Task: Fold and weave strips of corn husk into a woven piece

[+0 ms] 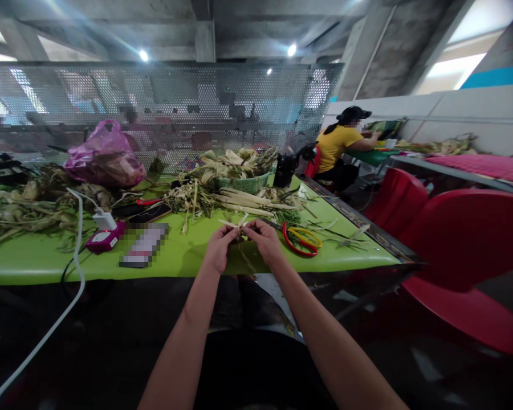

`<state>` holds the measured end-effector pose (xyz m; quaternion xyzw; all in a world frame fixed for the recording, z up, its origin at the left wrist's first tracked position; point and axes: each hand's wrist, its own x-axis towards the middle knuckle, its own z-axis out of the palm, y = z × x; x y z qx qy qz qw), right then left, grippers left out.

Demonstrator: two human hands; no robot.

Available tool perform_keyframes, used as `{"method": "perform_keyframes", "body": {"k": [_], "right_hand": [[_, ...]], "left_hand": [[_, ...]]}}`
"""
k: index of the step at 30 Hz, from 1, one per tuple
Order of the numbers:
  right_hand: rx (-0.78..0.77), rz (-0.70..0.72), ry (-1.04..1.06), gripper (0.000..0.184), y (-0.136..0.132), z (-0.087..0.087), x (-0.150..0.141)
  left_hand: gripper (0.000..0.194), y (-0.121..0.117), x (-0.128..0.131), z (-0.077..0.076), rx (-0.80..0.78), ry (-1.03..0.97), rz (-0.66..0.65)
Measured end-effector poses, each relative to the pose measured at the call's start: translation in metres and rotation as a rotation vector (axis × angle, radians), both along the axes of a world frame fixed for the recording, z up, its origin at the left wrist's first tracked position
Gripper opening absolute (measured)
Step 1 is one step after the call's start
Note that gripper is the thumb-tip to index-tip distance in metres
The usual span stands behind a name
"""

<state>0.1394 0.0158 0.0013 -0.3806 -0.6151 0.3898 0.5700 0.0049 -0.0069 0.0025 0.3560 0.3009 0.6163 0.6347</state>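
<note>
Pale strips of dried plant fibre (242, 220) cross between my two hands above the table's front edge. My left hand (220, 244) pinches them from the left, thumb against fingers. From the other side my right hand (263, 236) is closed on the same strips, its fingertips almost meeting the left ones. A thin darker strand hangs below the hands. Scissors with red and yellow handles (302, 239) lie just right of my right hand. Behind the hands lies a bundle of pale stalks (245, 202). How the strips are joined at the fingertips is too small to tell.
A green basket (250, 183) of dried husks stands at the back. Leftward are a phone (144, 245), a purple power block (105, 237) with a white cable, dried plant heaps and a purple bag (105, 156). Red chairs (461, 239) and a seated person (340, 142) are rightward.
</note>
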Motion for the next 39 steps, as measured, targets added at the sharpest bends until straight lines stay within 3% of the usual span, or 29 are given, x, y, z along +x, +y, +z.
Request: {"method": "perform_keyframes", "body": {"k": [9,26,33,39], "right_hand": [[-0.022,0.003,0.03,0.025,0.0,0.0,-0.004],[-0.041,0.161,0.196,0.024,-0.014,0.01,0.008],[-0.04,0.106,0.199,0.031,-0.011,0.005,0.004],[-0.026,0.052,0.176,0.019,-0.008,0.002,0.001]], "left_hand": [[0.03,-0.001,-0.003,0.0,-0.001,-0.025,0.018],[0.027,0.006,-0.001,-0.002,0.017,0.045,0.041],[0.031,0.005,0.002,-0.001,0.023,0.046,0.04],[0.035,0.005,0.0,0.0,0.025,0.029,0.08]]}}
